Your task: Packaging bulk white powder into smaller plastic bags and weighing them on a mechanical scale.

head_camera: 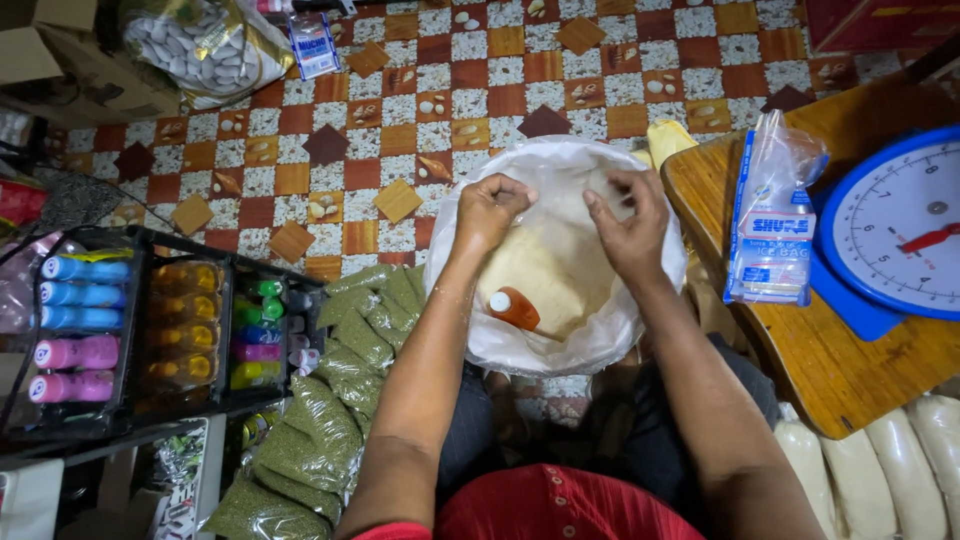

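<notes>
Both hands, left hand [490, 210] and right hand [628, 225], are gripping, fingers closed, the white sack's rim [560, 160] (orange scoop [514, 308] lying inside).

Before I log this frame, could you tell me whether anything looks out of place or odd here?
One thing stands out: an orange bottle with a white cap lies on its side in the pale powder inside the large white sack. The left hand and right hand are at the sack's opening. No spill shows.
</notes>
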